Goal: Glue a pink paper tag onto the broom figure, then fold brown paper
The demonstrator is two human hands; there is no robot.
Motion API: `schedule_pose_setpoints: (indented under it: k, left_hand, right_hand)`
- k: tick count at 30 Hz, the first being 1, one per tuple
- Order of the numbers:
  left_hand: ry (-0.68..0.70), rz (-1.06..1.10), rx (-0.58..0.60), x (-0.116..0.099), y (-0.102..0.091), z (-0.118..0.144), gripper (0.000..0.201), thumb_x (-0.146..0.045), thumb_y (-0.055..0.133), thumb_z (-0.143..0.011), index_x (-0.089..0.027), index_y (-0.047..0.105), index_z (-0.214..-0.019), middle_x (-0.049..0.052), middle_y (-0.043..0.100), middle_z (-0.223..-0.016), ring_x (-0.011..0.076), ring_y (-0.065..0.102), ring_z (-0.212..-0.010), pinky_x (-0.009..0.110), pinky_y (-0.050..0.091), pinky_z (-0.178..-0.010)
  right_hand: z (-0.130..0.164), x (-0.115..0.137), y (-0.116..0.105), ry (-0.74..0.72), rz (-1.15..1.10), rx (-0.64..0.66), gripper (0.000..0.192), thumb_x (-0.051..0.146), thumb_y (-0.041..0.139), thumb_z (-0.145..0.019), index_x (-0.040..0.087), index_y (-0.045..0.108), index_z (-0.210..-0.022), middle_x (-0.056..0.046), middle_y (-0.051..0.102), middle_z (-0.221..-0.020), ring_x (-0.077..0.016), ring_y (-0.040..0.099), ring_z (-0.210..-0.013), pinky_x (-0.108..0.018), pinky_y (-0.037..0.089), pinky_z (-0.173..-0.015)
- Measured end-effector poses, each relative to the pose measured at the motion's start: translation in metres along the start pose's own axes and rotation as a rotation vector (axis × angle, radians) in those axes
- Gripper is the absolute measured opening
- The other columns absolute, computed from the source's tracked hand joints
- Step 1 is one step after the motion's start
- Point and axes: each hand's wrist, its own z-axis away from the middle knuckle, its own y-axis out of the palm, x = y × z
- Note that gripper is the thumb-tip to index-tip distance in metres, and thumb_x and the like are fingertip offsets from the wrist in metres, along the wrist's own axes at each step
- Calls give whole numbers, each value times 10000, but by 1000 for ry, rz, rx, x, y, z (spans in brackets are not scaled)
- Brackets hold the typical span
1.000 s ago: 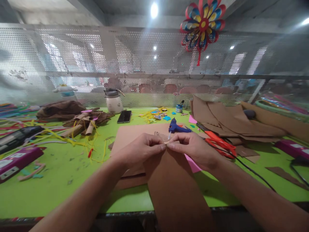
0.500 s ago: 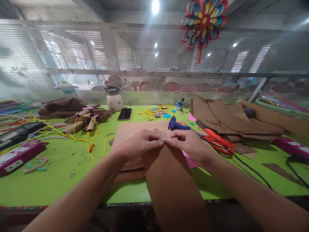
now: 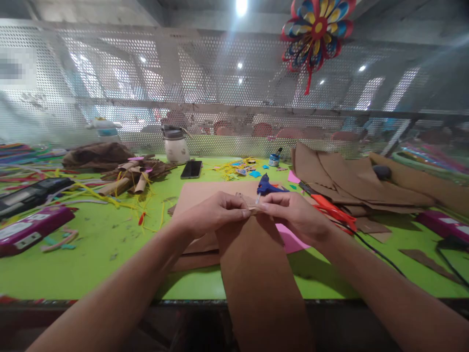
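Head view: over the last second the hands have stayed pinched together on the far end of the brown paper strip [image 3: 256,264]. They sit a little higher in the picture than before, though the whole scene has shifted with them, so much of that may be the head tilting. More of the pink paper [image 3: 291,237] now shows at about 4 o'clock from the right hand. The grip looks unchanged, so by my reading the same fine work on the strip's end carries on.

The left hand [image 3: 210,215] is curled nearly closed, its thumb and forefinger nipping the strip's end from the left. The right hand [image 3: 293,215] mirrors it, fingertips pressed on the same end from the right, the two sets of fingertips almost touching. What lies between them, a fold or a small piece, is too small to tell.

The strip runs from the hands toward 6 o'clock, across the near edge of the green tabletop [image 3: 91,254] and down out of view. Under it lies a pale cardboard sheet [image 3: 205,193].

At 12 o'clock, just beyond the hands, rests a blue glue gun [image 3: 266,186]; at 2 o'clock are orange scissors [image 3: 333,209], with a pile of brown sheets [image 3: 348,178] behind them. A black phone [image 3: 191,169] and a white jar [image 3: 176,148] stand toward 11 o'clock, and a paper pinwheel [image 3: 318,30] hangs above.
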Motion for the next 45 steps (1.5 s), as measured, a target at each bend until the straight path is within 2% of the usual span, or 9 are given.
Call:
schedule_pose_setpoints:
  k: [4, 10, 19, 29, 33, 37, 40, 42, 45]
  left_hand:
    - [13, 9, -1, 0, 0, -1, 290, -397, 556, -799, -128, 594, -698, -27, 483, -634, 90, 403, -604, 211, 314, -567]
    - [5, -24, -4, 2, -1, -2, 304, -408, 534, -807, -125, 617, -735, -20, 499, -645, 101, 422, -615, 222, 330, -585]
    - [11, 9, 8, -2, 0, -2, 292, -385, 554, -797, -123, 591, -672, -21, 478, -638, 94, 402, -617, 218, 322, -576]
    - [2, 12, -12, 0, 1, -2, 315, -417, 563, -783, -130, 590, -656, -14, 486, -643, 99, 401, -616, 222, 318, -569]
    - [-12, 27, -14, 2, -1, -1, 293, -400, 556, -794, -128, 602, -694, -17, 492, -644, 98, 405, -616, 221, 312, -573]
    - [-27, -2, -48, 1, -5, 0, 306, -407, 566, -786, -124, 601, -675, -15, 501, -632, 101, 418, -614, 221, 318, -568]
    - [-4, -11, -31, -2, -5, -1, 299, -396, 562, -794, -123, 615, -684, -5, 537, -655, 106, 443, -630, 223, 340, -580]
    - [20, -6, -8, -3, -3, -2, 293, -389, 561, -798, -126, 621, -684, -5, 549, -653, 108, 455, -637, 225, 353, -591]
    - [24, 13, 8, -4, 0, -2, 268, -378, 571, -793, -130, 645, -721, 7, 594, -698, 126, 497, -683, 236, 382, -627]
  right_hand:
    - [0, 0, 0, -26, 20, 12, 287, 421, 614, -760, 140, 595, -705, -12, 536, -710, -116, 481, -662, -254, 376, -627]
    - [0, -6, 11, -150, 328, -111, 237, 371, 645, -737, 138, 609, -710, 5, 523, -663, -104, 422, -618, -244, 326, -577]
    - [0, -5, 10, -91, 192, -138, 253, 376, 692, -675, 135, 629, -633, 3, 553, -636, -106, 451, -613, -257, 363, -589]
    - [-4, 1, 1, 63, -19, -127, 261, 351, 800, -528, 143, 645, -559, -3, 585, -565, -99, 497, -544, -268, 402, -561]
    - [-3, 4, -7, 99, -38, -41, 261, 360, 780, -575, 130, 657, -584, -18, 597, -573, -112, 518, -555, -279, 428, -580]
    - [-2, 8, -16, 61, -76, 6, 267, 390, 701, -697, 130, 700, -752, -73, 647, -742, -142, 566, -656, -308, 449, -664]
    - [-2, 8, -12, 33, -76, -22, 326, 453, 640, -746, 136, 688, -804, -66, 628, -774, -140, 550, -687, -297, 436, -659]
    - [-2, 5, -2, 36, -13, 3, 368, 496, 619, -747, 130, 665, -742, -45, 599, -710, -132, 519, -657, -282, 413, -623]
    - [-1, -3, 11, -35, 145, -55, 381, 499, 655, -704, 136, 595, -606, 11, 510, -574, -97, 425, -559, -247, 337, -536]
